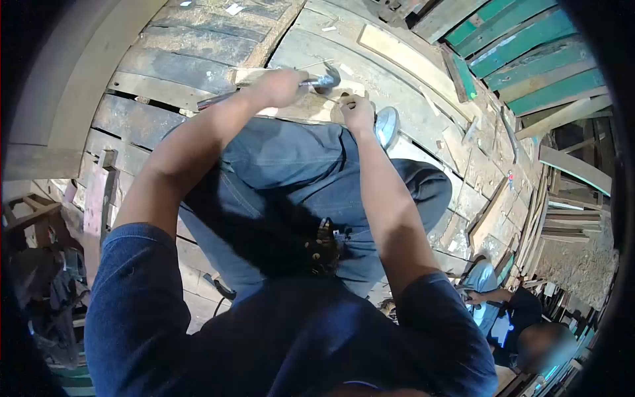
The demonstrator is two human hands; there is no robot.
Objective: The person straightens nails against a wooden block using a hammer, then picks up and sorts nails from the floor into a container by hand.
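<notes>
My left hand is wrapped round a claw hammer, whose metal head points to the right. Its dark handle sticks out behind the hand to the left. Under the hammer lies a pale wooden board in front of my bent legs. My right hand rests at the right end of that board, fingers pinched together close to the hammer head. What sits between those fingers is too small to make out. A shoe shows just right of the right hand.
Worn planks form the floor, with gaps and sawdust. A long pale board lies ahead on the right, near green slats. Another person sits at lower right beside stacked wood strips. A wooden post stands at left.
</notes>
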